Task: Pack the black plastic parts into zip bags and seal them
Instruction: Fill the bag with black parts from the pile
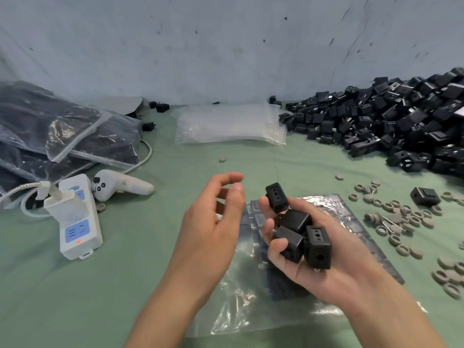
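Your right hand [326, 267] cups four black plastic parts [295, 221] above the zip bag [241, 292] lying on the table [125, 285], your left hand [211, 229] empty with fingers loosely apart; the parts look light, rigid and smooth-sided, so grip each across its flat faces.

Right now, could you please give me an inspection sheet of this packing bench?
Surface: green table, cloth-like cover.
Job's things: four black parts in the right hand; zip bag lying under both hands, some parts seemingly inside; loose pile at right; empty bags at back; filled bags at left.
Clutter: grey rings scattered at right; white controller.
Grippers: left hand relaxed, holding nothing; right hand grips the parts.
Cables: power strip, red light lit, charger plugged in; white cable loops toward the filled bags.
Surroundings: scuffed blue-grey wall.
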Demonstrator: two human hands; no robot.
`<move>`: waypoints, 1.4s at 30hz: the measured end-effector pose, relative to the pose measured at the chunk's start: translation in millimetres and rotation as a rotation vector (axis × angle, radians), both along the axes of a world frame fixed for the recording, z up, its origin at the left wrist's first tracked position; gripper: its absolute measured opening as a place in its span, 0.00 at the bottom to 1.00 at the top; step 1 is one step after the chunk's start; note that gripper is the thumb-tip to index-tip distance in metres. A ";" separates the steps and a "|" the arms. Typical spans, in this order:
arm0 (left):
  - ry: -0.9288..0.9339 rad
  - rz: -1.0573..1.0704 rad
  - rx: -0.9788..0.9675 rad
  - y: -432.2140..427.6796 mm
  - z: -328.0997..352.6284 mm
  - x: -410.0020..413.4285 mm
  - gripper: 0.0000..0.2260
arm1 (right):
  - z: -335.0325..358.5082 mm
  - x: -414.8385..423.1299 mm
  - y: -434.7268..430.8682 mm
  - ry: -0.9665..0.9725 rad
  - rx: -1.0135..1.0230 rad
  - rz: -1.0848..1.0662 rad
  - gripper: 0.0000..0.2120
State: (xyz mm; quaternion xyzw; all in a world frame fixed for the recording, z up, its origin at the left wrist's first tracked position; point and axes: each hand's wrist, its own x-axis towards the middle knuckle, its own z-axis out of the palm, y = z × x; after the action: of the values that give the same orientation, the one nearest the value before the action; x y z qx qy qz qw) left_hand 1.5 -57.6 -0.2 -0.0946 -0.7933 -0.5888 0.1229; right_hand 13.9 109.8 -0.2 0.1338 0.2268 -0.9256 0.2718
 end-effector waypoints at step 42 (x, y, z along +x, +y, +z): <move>-0.415 0.144 0.179 -68.4 -46.6 11.5 0.21 | 7.5 -8.7 11.6 -0.217 -0.135 -0.343 0.10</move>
State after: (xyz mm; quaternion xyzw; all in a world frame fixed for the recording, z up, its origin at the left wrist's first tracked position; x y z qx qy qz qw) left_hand 13.0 -126.0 -46.8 0.0967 -0.7509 -0.6533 0.0070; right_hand 5.2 121.5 7.3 0.2506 0.1076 -0.9517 0.1412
